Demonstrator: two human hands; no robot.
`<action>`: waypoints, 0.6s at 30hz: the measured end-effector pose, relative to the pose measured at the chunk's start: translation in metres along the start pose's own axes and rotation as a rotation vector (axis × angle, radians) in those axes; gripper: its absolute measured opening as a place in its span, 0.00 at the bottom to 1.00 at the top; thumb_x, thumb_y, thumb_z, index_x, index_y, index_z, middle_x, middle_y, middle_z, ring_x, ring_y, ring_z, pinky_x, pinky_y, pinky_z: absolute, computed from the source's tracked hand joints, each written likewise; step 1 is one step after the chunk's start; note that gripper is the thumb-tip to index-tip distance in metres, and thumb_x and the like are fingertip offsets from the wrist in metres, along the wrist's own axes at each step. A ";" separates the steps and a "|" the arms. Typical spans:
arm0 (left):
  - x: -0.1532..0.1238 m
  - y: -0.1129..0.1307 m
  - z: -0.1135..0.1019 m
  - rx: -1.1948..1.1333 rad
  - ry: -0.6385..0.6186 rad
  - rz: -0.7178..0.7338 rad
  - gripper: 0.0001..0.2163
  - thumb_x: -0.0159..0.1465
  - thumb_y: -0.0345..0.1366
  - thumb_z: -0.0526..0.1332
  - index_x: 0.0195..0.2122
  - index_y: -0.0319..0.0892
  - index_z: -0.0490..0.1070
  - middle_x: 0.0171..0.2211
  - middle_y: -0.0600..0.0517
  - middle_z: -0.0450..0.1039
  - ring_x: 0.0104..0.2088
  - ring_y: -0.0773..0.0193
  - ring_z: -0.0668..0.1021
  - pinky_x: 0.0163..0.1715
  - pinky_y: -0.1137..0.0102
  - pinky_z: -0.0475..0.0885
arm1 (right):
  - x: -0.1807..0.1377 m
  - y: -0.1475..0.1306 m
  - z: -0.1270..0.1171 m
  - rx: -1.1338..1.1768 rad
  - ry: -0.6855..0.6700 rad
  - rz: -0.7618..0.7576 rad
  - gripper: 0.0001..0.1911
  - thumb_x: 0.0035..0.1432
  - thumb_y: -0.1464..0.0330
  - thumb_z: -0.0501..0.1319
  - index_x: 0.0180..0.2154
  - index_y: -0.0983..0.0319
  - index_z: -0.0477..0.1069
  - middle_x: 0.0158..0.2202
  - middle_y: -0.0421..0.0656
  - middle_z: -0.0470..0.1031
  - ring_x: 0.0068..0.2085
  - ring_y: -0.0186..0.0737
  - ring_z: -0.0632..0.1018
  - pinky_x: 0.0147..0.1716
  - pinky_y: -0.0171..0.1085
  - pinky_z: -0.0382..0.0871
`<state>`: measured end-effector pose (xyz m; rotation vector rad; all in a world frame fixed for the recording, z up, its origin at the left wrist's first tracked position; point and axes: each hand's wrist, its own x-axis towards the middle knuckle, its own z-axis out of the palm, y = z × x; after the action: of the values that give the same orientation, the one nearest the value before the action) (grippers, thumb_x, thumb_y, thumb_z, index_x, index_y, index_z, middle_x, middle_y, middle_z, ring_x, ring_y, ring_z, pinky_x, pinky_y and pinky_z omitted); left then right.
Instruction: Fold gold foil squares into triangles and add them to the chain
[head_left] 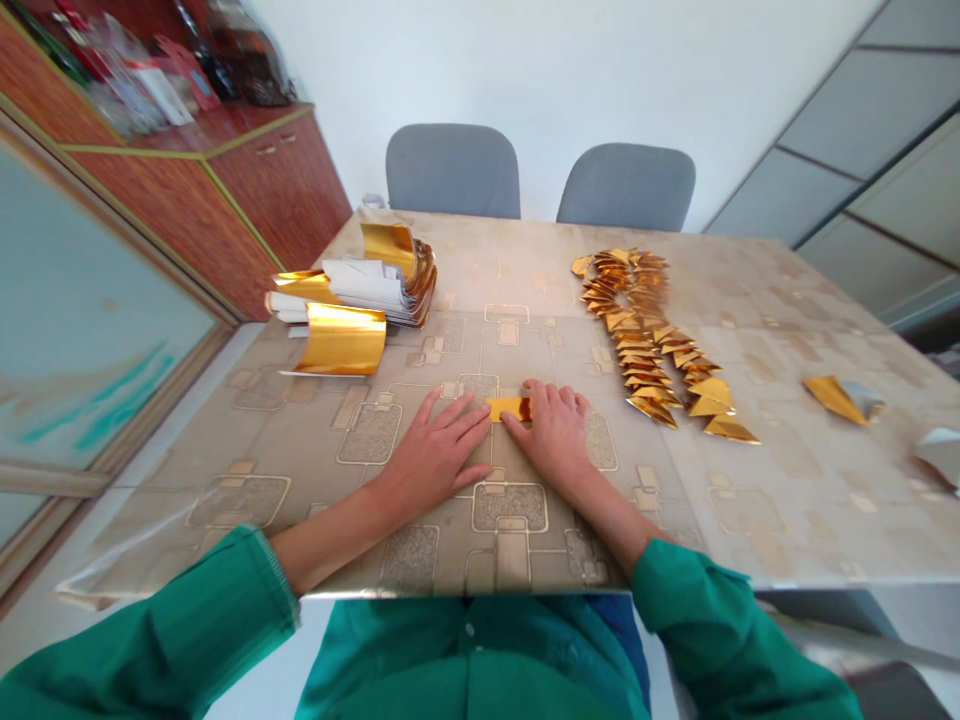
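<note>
A narrow folded strip of gold foil paper (507,409) lies flat on the patterned tablecloth between my hands. My left hand (435,447) rests palm down with its fingers stretched out, the fingertips touching the strip's left end. At the right end, my right hand (556,430) presses on the strip, its thumb along the lower edge and its fingers over the end. Left of them stands a stack of gold and white paper sheets (375,285), with a loose curled gold sheet (343,340) in front. Rows of folded gold paper pieces (637,330) stand to the right.
A crumpled gold piece (836,398) and a whitish paper piece (941,455) lie toward the table's right side. Two grey chairs (453,170) stand behind the table (510,560). A reddish wooden cabinet (277,190) with bags and bottles is at the left.
</note>
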<state>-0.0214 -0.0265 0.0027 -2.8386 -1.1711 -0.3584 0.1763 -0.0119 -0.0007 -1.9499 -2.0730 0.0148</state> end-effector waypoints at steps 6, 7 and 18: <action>-0.001 -0.003 0.000 -0.026 0.001 -0.011 0.23 0.67 0.48 0.60 0.59 0.42 0.68 0.61 0.45 0.69 0.63 0.47 0.67 0.65 0.42 0.49 | -0.003 0.025 -0.001 0.075 0.015 -0.009 0.18 0.63 0.63 0.59 0.53 0.60 0.67 0.41 0.48 0.78 0.44 0.50 0.72 0.46 0.46 0.57; -0.001 -0.003 0.000 -0.031 0.001 -0.014 0.23 0.67 0.48 0.60 0.59 0.42 0.68 0.61 0.45 0.69 0.63 0.47 0.67 0.65 0.42 0.50 | -0.004 0.029 -0.002 0.087 0.012 -0.007 0.18 0.63 0.64 0.58 0.54 0.60 0.67 0.40 0.47 0.78 0.43 0.49 0.72 0.46 0.46 0.57; 0.004 -0.004 0.002 -0.068 -0.002 -0.023 0.18 0.68 0.44 0.60 0.55 0.42 0.70 0.58 0.45 0.72 0.62 0.48 0.68 0.65 0.40 0.48 | -0.003 0.062 -0.013 0.135 0.013 0.012 0.16 0.62 0.72 0.55 0.51 0.60 0.71 0.33 0.42 0.76 0.38 0.45 0.73 0.41 0.42 0.58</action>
<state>-0.0209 -0.0206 0.0016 -2.8857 -1.2151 -0.4045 0.2397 -0.0117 -0.0020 -1.8766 -1.9971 0.1403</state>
